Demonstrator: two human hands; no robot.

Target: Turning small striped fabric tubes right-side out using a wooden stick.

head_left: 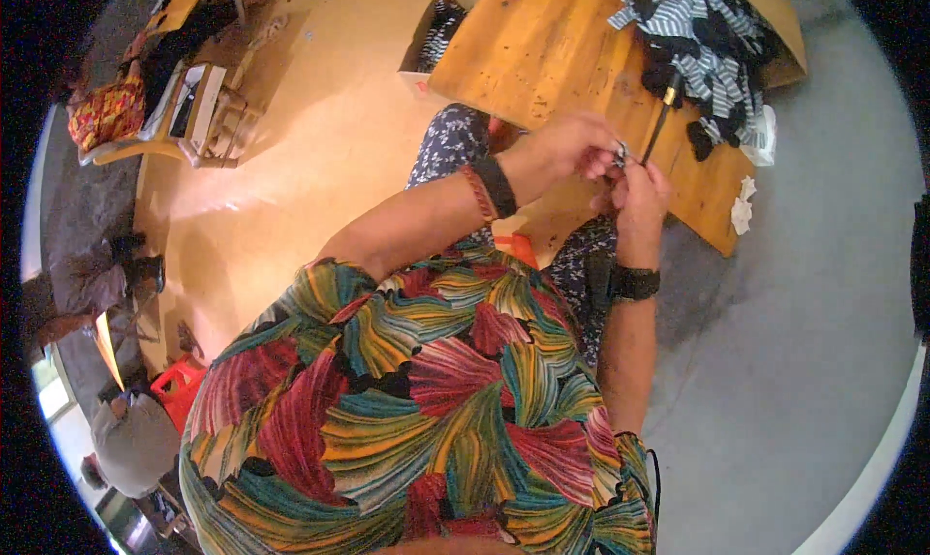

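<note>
Over the near edge of a wooden table (542, 46), my two hands meet with fingertips pinched together. My left hand (578, 148) and my right hand (639, 189) both grip a small dark-and-grey thing (620, 155), too small to make out. Just beyond my right fingers, a thin dark rod with a gold-coloured band (664, 114) points toward the far side; whether my right hand touches it, I cannot tell. Past the rod's far end lies a heap of black and grey-and-white striped knitted pieces (715, 66), which look like socks.
Behind the heap stands a cardboard box (783, 32). Crumpled white paper (743, 206) lies off the table's right edge. An open box (418, 56) with striped pieces stands at the table's left. A wooden bench (208, 134), a red stool (177, 385) and another person (140, 444) are farther left.
</note>
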